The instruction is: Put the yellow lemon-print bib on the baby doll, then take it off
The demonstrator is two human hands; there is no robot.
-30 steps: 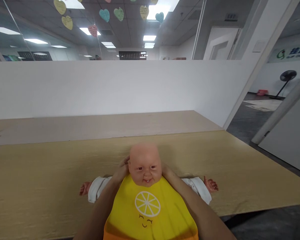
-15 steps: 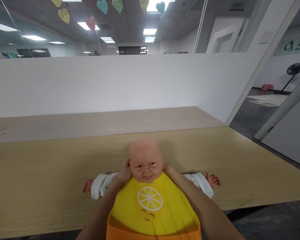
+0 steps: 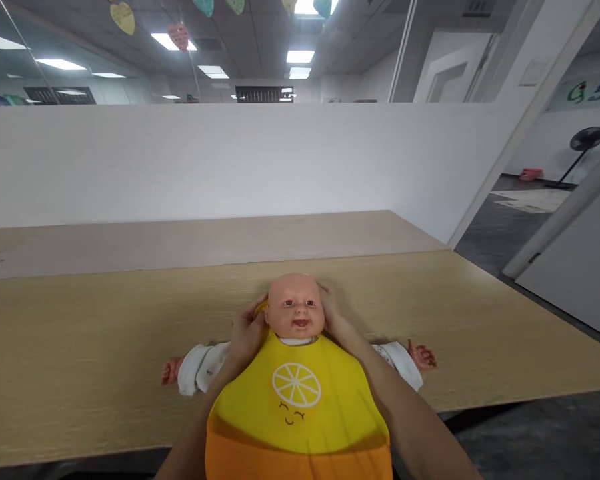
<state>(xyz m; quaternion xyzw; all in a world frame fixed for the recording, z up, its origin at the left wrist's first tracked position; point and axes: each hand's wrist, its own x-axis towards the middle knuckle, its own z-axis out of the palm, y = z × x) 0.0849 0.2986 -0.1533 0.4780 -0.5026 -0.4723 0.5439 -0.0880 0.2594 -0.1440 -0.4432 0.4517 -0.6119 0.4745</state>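
Observation:
A baby doll (image 3: 295,300) lies face up on the table, its arms in white sleeves stretched out to both sides. Over its chest spreads a yellow and orange bib (image 3: 290,427) with a white citrus slice and a smiling face. Beside the doll's head, on the left, my left hand (image 3: 247,333) is closed on the bib's yellow neck strap. My right hand (image 3: 334,313) curls round the other side of the head, fingers bent behind it. What those fingers hold is hidden.
The wooden table (image 3: 80,347) runs across the view, its near edge below the doll. Behind it rises a white partition (image 3: 205,160) with glass above. To the right are a doorway, a black fan (image 3: 587,138) and a red basin (image 3: 531,175) on the floor.
The doll's head has tipped so its face shows more, and its white collar has come into view. Both hands have shifted up along the head; the yellow strap now shows at my left hand.

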